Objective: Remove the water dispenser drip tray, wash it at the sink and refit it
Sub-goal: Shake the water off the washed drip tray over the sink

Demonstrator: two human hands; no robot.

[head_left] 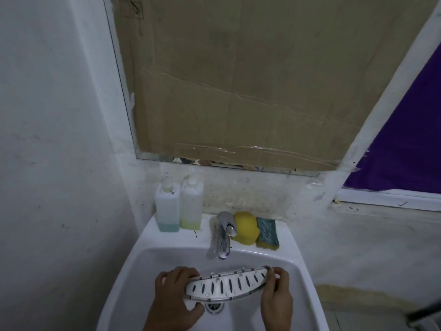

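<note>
The drip tray (226, 285) is a white curved plastic piece with a row of dark slots and water drops on it. It is held over the basin of the white sink (143, 263), just above the drain (214, 306). My left hand (174, 299) grips its left end. My right hand (276, 299) grips its right end. The chrome tap (224, 237) stands behind the tray, with no water visibly running.
Two soap bottles (179, 206) stand on the sink's back left ledge. A yellow sponge (245, 228) and a green-topped scrub sponge (267, 232) lie right of the tap. A mirror covered with cardboard (238, 91) hangs above. A white wall is close on the left.
</note>
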